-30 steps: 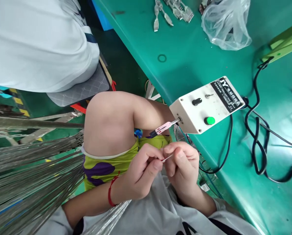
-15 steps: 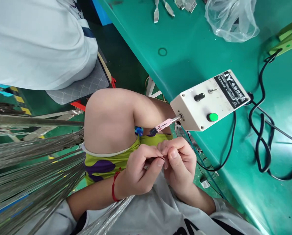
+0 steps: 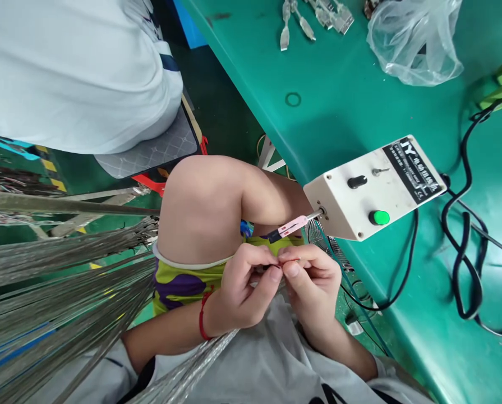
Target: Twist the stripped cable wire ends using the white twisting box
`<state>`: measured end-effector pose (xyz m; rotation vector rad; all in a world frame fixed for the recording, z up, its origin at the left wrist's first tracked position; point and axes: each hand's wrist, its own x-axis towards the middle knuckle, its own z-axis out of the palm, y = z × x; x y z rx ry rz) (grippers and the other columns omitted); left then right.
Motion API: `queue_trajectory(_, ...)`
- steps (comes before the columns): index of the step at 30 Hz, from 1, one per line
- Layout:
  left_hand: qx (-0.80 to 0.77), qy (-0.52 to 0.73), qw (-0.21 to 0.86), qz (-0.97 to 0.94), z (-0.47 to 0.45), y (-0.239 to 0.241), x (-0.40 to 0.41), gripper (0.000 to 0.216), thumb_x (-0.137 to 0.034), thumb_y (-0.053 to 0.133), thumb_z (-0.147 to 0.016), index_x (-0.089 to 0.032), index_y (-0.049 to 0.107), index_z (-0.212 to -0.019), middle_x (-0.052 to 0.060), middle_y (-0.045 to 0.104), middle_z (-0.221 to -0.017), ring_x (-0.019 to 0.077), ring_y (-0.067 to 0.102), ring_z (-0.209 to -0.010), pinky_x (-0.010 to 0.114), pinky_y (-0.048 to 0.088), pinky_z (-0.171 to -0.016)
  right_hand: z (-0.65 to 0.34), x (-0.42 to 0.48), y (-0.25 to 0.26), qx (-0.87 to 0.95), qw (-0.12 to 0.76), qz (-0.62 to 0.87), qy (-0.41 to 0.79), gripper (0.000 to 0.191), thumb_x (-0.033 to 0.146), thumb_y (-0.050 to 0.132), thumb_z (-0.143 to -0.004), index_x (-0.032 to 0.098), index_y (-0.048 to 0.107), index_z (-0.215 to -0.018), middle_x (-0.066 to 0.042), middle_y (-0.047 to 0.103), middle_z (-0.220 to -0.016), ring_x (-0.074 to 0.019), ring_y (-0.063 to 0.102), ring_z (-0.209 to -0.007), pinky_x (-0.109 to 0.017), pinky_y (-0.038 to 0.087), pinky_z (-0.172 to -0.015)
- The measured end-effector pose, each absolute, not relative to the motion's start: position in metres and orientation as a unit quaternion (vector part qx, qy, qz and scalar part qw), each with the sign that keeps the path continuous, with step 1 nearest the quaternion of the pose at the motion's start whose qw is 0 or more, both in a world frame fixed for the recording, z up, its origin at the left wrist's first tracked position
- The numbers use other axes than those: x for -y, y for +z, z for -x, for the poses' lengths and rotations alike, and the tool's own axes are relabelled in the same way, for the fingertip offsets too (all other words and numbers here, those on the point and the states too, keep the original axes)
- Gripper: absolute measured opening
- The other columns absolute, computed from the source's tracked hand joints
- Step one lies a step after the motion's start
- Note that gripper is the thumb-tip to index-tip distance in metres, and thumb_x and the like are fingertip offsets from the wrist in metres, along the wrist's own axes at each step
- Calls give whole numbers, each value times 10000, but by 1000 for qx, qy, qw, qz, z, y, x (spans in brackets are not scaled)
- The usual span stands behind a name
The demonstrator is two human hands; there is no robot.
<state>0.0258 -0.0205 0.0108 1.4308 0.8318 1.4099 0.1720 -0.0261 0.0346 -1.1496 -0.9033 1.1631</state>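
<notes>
Thin wires [image 3: 290, 261], one of them red, are pinched between both hands above the lap. My left hand [image 3: 248, 289], with a red string bracelet at the wrist, grips them with thumb and forefinger; a dark strand shows by its fingertips. My right hand [image 3: 313, 286] pinches the red wire, whose tip sticks out over the forefinger. Clear-jacketed cables [image 3: 204, 362] run beneath my left forearm. Just beyond the hands, a pink and black tool tip [image 3: 286, 229] juts from a white control box [image 3: 372, 191] with a green button.
On the green table [image 3: 251, 78] lie USB cable ends [image 3: 339, 19], a clear plastic bag [image 3: 419, 42] and a black power cord [image 3: 465, 269]. Many cables [image 3: 65, 292] hang over a metal rail [image 3: 65, 205] at left. A seated person's white shirt [image 3: 78, 73] shows at upper left.
The right thumb and fingers have shifted, and the red wire now shows between them. The whole scene sits slightly lower and further right in view.
</notes>
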Motion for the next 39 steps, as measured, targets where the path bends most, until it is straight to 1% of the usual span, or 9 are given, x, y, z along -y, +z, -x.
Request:
queue_trajectory(4,-315,597,473,-565,-28,10,17,69,-237,686,-1236,-263,669,-1298,-18,664,-951,130,611,-725,239,516,-661,-173,25,32,376,587,466,545,199,484,1001,-1050,289,987,-1019,70,619,-506,-90,354,-380,-244,326,-399)
queue_trajectory(7,-302,611,487,-547,-29,9,15,65,-232,658,-1251,-267,660,-1305,-36,596,-912,127,569,-714,230,504,-662,-172,24,30,383,581,455,555,168,460,962,-1091,298,1008,-1085,51,672,-516,-87,371,-353,-229,271,-370)
queue_trajectory(14,-315,622,479,-534,-27,5,14,66,-276,694,-1237,-268,664,-1295,-32,598,-939,112,490,-657,227,437,-582,-167,22,29,349,589,453,570,81,401,1031,-1032,323,1013,-1048,56,706,-530,-72,372,-360,-210,309,-378)
queue_trajectory(19,-336,619,463,-538,-24,6,11,95,-269,738,-1214,-258,679,-1288,-46,608,-939,90,427,-609,230,421,-566,-166,20,28,333,571,472,583,197,473,1048,-994,286,987,-997,83,608,-483,-80,291,-391,-243,391,-432)
queue_trajectory(22,-334,622,456,-543,-23,7,10,113,-275,764,-1200,-260,687,-1281,-54,605,-897,97,476,-611,221,446,-576,-164,20,28,323,557,483,593,310,560,1023,-995,261,950,-963,56,685,-547,-86,277,-397,-255,342,-411)
queue_trajectory(25,-346,619,441,-550,-22,6,9,93,-254,785,-1180,-256,706,-1228,-46,622,-869,110,543,-631,216,472,-588,-160,23,29,323,562,484,588,363,603,988,-1017,257,900,-950,10,776,-675,-112,417,-455,-259,380,-446)
queue_trajectory(32,-350,628,447,-532,-21,1,13,87,-269,790,-1188,-256,705,-1197,-42,634,-856,107,559,-641,209,484,-602,-158,24,28,335,580,468,576,346,559,869,-1132,261,825,-962,84,497,-578,-126,344,-493,-264,322,-480)
queue_trajectory(37,-345,663,449,-489,-21,-6,12,132,-211,797,-1168,-263,695,-1235,-51,601,-816,123,562,-648,220,512,-616,-164,15,27,352,592,431,583,276,449,867,-1149,246,868,-962,65,570,-587,-125,411,-495,-277,367,-513)
queue_trajectory(39,-361,667,431,-489,-22,-5,9,116,-230,803,-1166,-261,699,-1207,-44,622,-823,123,576,-651,218,527,-619,-165,10,27,342,605,423,581,339,468,833,-1168,246,885,-918,53,564,-561,-138,429,-496,-295,363,-517)
